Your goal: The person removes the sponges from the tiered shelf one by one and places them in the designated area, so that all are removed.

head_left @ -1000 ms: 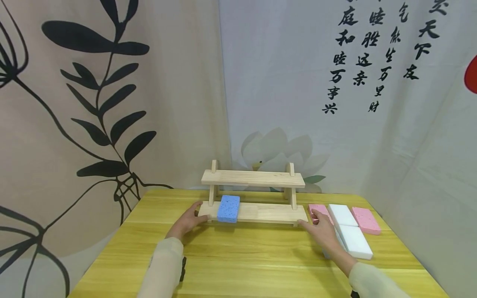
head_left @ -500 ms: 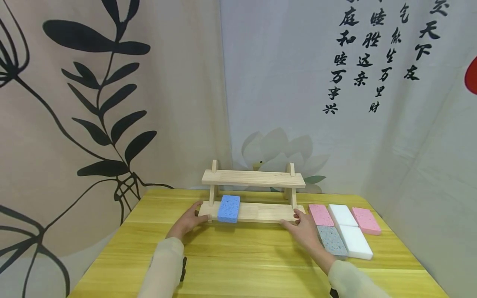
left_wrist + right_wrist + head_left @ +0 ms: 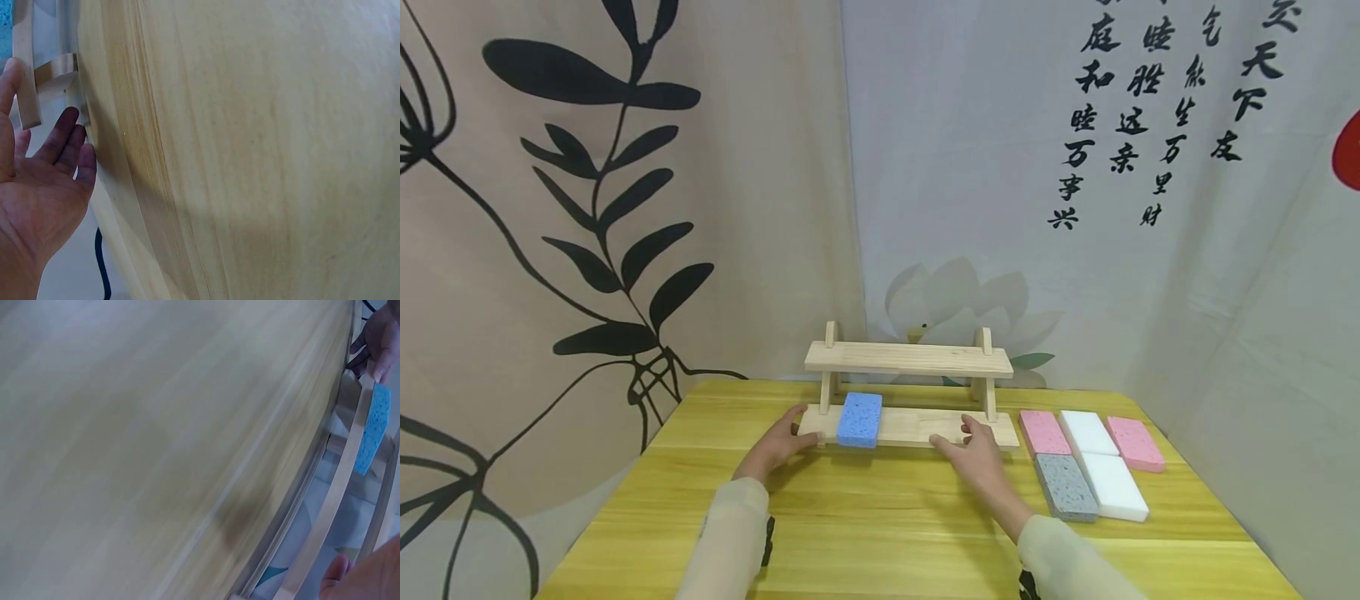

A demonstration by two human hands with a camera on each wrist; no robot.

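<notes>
A two-tier wooden shelf [image 3: 910, 357] stands toward the back of the table. On its lower board lies a blue sponge [image 3: 859, 420], left of the middle. My left hand [image 3: 775, 443] holds the lower board's left end, thumb at the front corner and forefinger at the far side; in the left wrist view that hand [image 3: 44, 194] has its other fingers loosely extended. My right hand [image 3: 976, 454] is at the front edge of the lower board, right of the sponge, with thumb and fingers apart and nothing between them.
To the shelf's right lie two pink sponges [image 3: 1043, 432], two white sponges [image 3: 1112, 487] and a grey speckled sponge [image 3: 1066, 487]. The wooden table [image 3: 865, 533] runs back to a curtain [image 3: 760, 208] printed with leaves and writing.
My right hand has moved left along the front of the lower board, from its right end toward the blue sponge. The left hand, shelf and sponges stay in place.
</notes>
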